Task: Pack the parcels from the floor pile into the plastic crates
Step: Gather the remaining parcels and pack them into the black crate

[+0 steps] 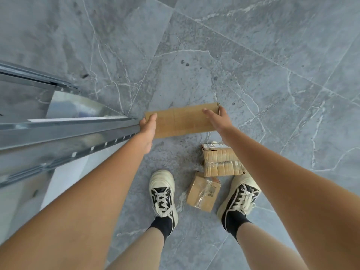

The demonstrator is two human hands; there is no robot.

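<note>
Parcel (183, 120), a long flat cardboard box, is held level above the grey tiled floor (253, 55), one end in each hand. Left hand (148, 124) wraps its thumb over the top at one short end; right hand (217, 116) curls round the other, fingers behind the far edge. It looks stiff and probably light, so end grips suit it; plain brown board may slide in a loose pinch. Three more taped parcels (220, 159) lie between the shoes (163, 195), beside a metal rack (68, 131).
</note>
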